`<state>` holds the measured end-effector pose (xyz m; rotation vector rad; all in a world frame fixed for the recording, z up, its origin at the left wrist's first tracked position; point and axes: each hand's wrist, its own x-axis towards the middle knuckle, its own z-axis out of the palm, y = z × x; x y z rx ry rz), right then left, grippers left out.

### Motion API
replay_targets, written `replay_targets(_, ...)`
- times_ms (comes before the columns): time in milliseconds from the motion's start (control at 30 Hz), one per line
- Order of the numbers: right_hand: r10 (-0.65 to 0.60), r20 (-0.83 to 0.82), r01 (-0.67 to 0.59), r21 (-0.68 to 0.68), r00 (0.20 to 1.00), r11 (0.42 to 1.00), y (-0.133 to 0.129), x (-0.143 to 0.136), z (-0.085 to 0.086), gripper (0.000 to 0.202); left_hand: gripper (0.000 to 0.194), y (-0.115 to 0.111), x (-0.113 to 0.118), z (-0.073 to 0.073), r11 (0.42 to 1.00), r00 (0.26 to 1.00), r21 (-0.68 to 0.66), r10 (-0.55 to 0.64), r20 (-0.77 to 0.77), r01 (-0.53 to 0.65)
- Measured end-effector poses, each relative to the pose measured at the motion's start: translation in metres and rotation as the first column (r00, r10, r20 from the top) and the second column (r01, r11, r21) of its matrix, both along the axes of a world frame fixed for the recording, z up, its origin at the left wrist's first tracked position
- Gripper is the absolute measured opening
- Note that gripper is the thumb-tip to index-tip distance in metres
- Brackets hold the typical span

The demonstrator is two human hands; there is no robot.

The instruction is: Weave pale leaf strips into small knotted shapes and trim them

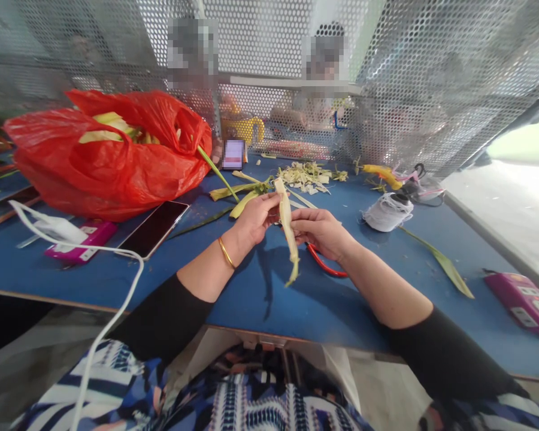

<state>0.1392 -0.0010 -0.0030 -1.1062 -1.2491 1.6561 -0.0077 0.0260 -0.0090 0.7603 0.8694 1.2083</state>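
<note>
Pinched upright over the table is a pale yellow-green strip of corn husk (287,224). My left hand (258,218) grips its upper part with thumb and fingers; a gold bangle circles that wrist. My right hand (318,230) has its fingertips closed on the strip's right edge, lower down. The husk's thin greenish end hangs free below both hands. Beneath my right palm shows a red curved handle (326,263), its other parts hidden by the hand. Behind my hands lie more husk leaves (242,200) and a heap of husk scraps (308,175).
A red plastic bag (161,167) of husks stands at the left, near a black-screened phone (155,228) and a magenta box (83,239) with a white cable (139,275). Right are a white thread spool (387,212) and another magenta box (523,304). Perforated metal mesh (269,36) stands behind; people sit beyond.
</note>
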Motion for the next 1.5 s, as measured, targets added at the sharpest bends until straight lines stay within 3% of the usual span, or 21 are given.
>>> replay_targets(133,-0.047,0.031,0.046,0.040,0.998,0.998,-0.002,-0.005,-0.004,0.016,0.010,-0.003,0.003,0.000,0.998,0.996,0.054,0.030,-0.080,-0.026)
replay_targets(367,-0.220,0.116,0.190,0.228,0.969,0.955,-0.001,-0.007,-0.009,0.016,0.026,-0.013,0.007,-0.001,0.990,0.976,0.106,-0.068,-0.205,0.091)
replay_targets(467,-0.326,0.132,0.271,0.317,0.936,0.909,0.002,-0.006,-0.010,0.019,0.027,-0.017,0.009,0.000,0.987,0.946,0.067,-0.120,-0.300,0.146)
replay_targets(567,-0.358,0.165,0.285,0.346,0.919,0.894,0.005,-0.003,-0.011,0.025,0.019,-0.018,0.010,0.000,0.989,0.948,0.002,-0.141,-0.284,0.147)
replay_targets(733,-0.351,0.204,0.259,0.372,0.914,0.891,0.007,0.001,-0.011,0.031,0.020,-0.017,0.011,0.001,0.998,0.958,0.004,-0.052,-0.281,0.055)
replay_targets(933,-0.409,0.200,0.322,0.357,0.890,0.877,0.007,0.001,-0.010,0.023,0.024,-0.016,0.012,0.002,0.995,0.927,0.094,0.063,-0.369,-0.031)
replay_targets(1133,-0.456,0.222,0.389,0.287,0.862,0.875,0.007,-0.001,-0.007,0.016,0.019,-0.011,0.007,0.005,0.997,0.973,-0.035,0.055,-0.222,-0.065)
replay_targets(1267,-0.489,0.259,0.395,0.341,0.833,0.853,0.007,0.001,-0.003,0.015,0.020,-0.006,-0.001,0.010,0.987,0.986,-0.117,0.097,-0.134,-0.113)
replay_targets(1400,-0.512,0.261,0.406,0.369,0.818,0.836,0.006,0.003,0.001,0.015,0.022,-0.003,-0.010,0.016,0.970,0.977,-0.119,0.204,-0.059,-0.210)
replay_targets(1500,-0.469,0.212,0.381,0.351,0.857,0.855,0.003,0.001,0.001,0.016,0.024,0.000,-0.016,0.017,0.943,0.953,-0.139,0.304,-0.010,-0.302)
